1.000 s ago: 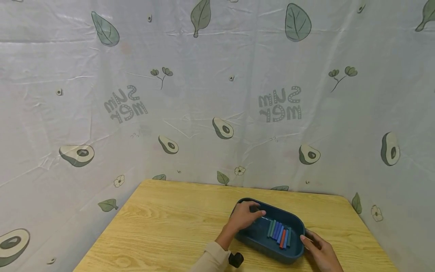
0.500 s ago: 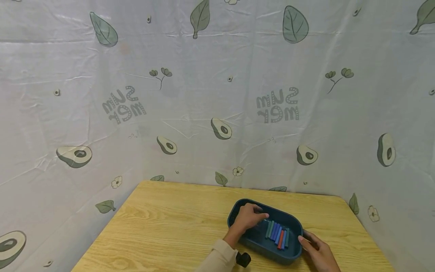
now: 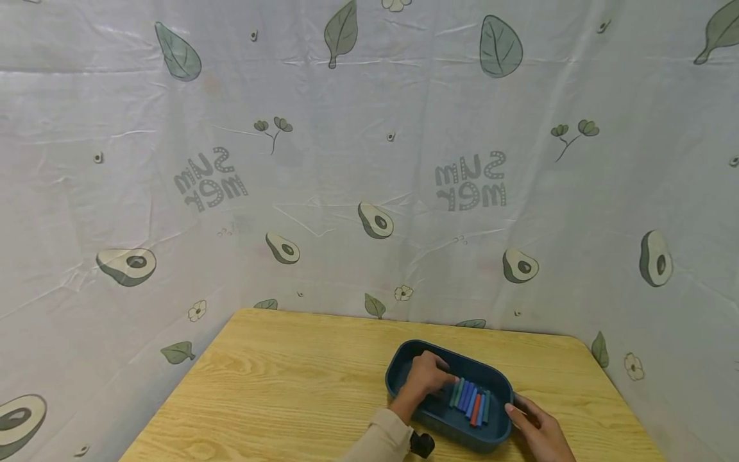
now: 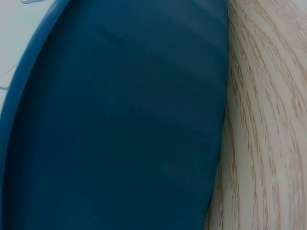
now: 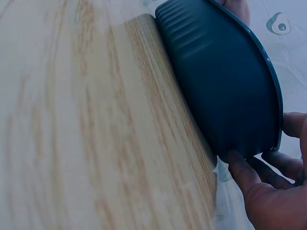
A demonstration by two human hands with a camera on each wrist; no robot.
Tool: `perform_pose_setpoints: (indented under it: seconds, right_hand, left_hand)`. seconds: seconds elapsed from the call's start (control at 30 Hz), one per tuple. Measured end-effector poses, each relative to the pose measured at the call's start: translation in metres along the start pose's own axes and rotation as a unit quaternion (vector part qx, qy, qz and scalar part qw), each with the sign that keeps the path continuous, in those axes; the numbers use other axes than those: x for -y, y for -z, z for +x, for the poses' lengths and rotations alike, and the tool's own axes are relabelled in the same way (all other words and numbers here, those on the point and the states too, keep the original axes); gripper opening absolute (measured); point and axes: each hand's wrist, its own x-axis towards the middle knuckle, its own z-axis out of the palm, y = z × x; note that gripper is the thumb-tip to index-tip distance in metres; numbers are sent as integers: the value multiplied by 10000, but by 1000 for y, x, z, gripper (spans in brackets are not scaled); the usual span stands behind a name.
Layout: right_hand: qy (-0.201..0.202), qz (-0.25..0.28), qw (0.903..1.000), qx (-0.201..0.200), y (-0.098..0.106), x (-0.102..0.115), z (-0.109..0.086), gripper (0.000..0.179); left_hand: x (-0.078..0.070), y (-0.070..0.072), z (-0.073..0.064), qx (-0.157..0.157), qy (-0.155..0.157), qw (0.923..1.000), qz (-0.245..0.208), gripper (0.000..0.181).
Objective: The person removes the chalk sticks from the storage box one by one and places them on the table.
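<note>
A dark blue oblong tray with rounded ends stands on the table. Several short coloured sticks, green, blue and one red, lie side by side in a slanting row on its floor, towards the right end. My left hand reaches over the near side into the tray, its thumb tip at the leftmost green stick; nothing shows between thumb and fingers. At the right end my right hand holds the tray, thumb at the rim and fingers along the outer wall. The left wrist view shows only the tray's side and wood.
The wood-grain table extends left of the tray. A pale printed sheet with avocados and leaves hangs behind and at both sides. A black device sits at my left wrist, close to the tray's near wall.
My left hand has moved right and lower inside the tray, bringing its thumb to the row of sticks. My right hand stays at the tray's end.
</note>
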Motion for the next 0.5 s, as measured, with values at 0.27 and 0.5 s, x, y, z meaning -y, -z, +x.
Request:
perform_pose_setpoints:
  seconds: [0.27,0.5]
  right_hand:
    - [-20,-272,9996,25,0,-2,1,82]
    - [88,-492,9987,61,4,0,1,81]
  left_hand:
    - [-3,-11,0,-172,271,9987,406,31]
    - [11,-24,20,-279,278,9942,996,36]
